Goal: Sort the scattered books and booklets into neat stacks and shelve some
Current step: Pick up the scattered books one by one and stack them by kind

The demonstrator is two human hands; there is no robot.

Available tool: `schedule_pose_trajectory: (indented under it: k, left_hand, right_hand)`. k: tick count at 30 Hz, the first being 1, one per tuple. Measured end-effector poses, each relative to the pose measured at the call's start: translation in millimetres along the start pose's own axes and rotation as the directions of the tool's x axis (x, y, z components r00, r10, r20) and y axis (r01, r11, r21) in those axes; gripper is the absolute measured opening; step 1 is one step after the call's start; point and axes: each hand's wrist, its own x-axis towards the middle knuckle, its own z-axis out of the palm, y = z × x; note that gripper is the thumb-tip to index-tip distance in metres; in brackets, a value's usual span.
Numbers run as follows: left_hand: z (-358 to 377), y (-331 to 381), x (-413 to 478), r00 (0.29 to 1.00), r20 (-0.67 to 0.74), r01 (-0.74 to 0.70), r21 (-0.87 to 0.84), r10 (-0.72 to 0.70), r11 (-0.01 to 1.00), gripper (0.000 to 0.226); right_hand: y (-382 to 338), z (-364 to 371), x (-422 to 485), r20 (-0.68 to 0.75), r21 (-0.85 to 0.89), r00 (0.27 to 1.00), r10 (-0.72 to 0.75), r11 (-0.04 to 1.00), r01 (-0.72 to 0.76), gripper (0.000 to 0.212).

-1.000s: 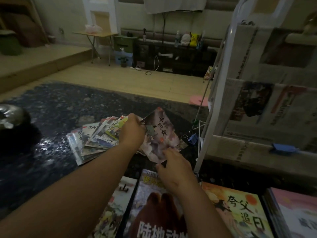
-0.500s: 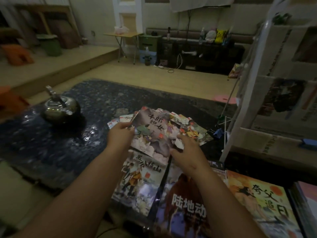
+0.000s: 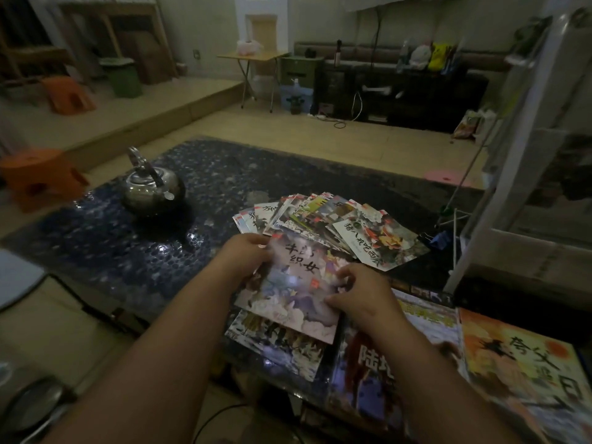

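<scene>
Both hands on 1 booklet (image 3: 290, 294): the left hand (image 3: 246, 257) pinches its far-left corner, the right hand (image 3: 362, 299) grips its right edge. It sits just on the near side of the fanned pile (image 3: 336, 219), above another booklet (image 3: 282, 347) lying nearer still. This looks like the stacking step. Next, I'd say: square the edges and lay it flat on top.

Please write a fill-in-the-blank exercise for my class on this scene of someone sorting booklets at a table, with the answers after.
The left hand grips the left edge of the purple-grey illustrated booklet; the right hand grips its ____ edge.
The shiny metal kettle stands on the dark pebble-patterned table, to the ____ of the fanned pile of booklets.
The plastic stool beside the table is ____.
Missing words: right; left; orange.
</scene>
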Motion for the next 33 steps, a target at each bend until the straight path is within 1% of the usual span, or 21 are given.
schedule_pose_trajectory:
  k: [2,5,6,8,11,14,15,18,19,21,23,24,27,33]
  left_hand:
    - [1,-2,3,1.000,0.015,0.000,0.090,-0.001,0.996,0.025]
    - [3,-10,10,0.999,0.034,0.011,0.183,-0.017,0.983,0.023]
    - [3,-13,12,0.999,0.029,0.019,0.216,-0.026,0.976,0.022]
    - [3,-20,16,0.998,0.045,0.034,0.292,-0.049,0.956,0.020]
    - [6,-24,19,0.994,0.073,0.043,0.415,-0.081,0.909,0.018]
    - [8,-27,23,0.997,0.033,0.037,0.580,-0.069,0.814,0.023]
    - [9,-28,24,0.998,0.020,0.039,0.614,-0.064,0.788,0.021]
    - [9,-29,22,0.998,-0.027,0.059,0.685,-0.055,0.726,0.001]
    - [9,-30,23,0.998,-0.027,0.054,0.709,-0.049,0.704,0.006]
    - [10,-31,23,0.999,-0.037,0.039,0.737,-0.016,0.674,0.006]
    - [11,-30,23,1.000,-0.026,0.019,0.766,0.002,0.643,0.017]
    - [11,-30,23,1.000,-0.016,0.013,0.779,-0.001,0.627,0.018]
    - [11,-30,22,0.999,-0.026,0.035,0.765,-0.024,0.643,0.010]
    - [13,-28,21,0.999,-0.026,0.041,0.773,-0.033,0.634,0.013]
  right_hand:
    - [1,2,-1,0.041,-0.138,0.999,-0.008,0.990,0.013,0.041]
    - [4,7,-1,0.015,-0.405,0.998,-0.058,0.912,0.059,0.046]
    - [5,9,-1,0.006,-0.466,0.998,-0.070,0.882,0.065,0.047]
    - [5,13,-1,0.000,-0.525,0.995,-0.104,0.847,0.089,0.043]
    - [7,22,1,0.038,-0.568,0.976,-0.213,0.800,0.196,0.042]
    - [7,30,3,0.126,-0.606,0.959,-0.253,0.746,0.276,0.055]
    - [7,34,2,0.156,-0.615,0.955,-0.252,0.732,0.293,0.058]
    - [10,43,0,0.220,-0.639,0.944,-0.248,0.695,0.331,0.060]
    - [11,45,0,0.231,-0.640,0.942,-0.244,0.691,0.336,0.062]
    - [12,46,-1,0.236,-0.641,0.943,-0.235,0.692,0.333,0.065]
    - [12,45,0,0.231,-0.647,0.945,-0.233,0.689,0.328,0.065]
    - [12,45,1,0.227,-0.648,0.946,-0.233,0.689,0.325,0.064]
    - [13,45,1,0.214,-0.635,0.948,-0.237,0.703,0.320,0.059]
    - [14,43,3,0.217,-0.627,0.948,-0.234,0.711,0.319,0.060]
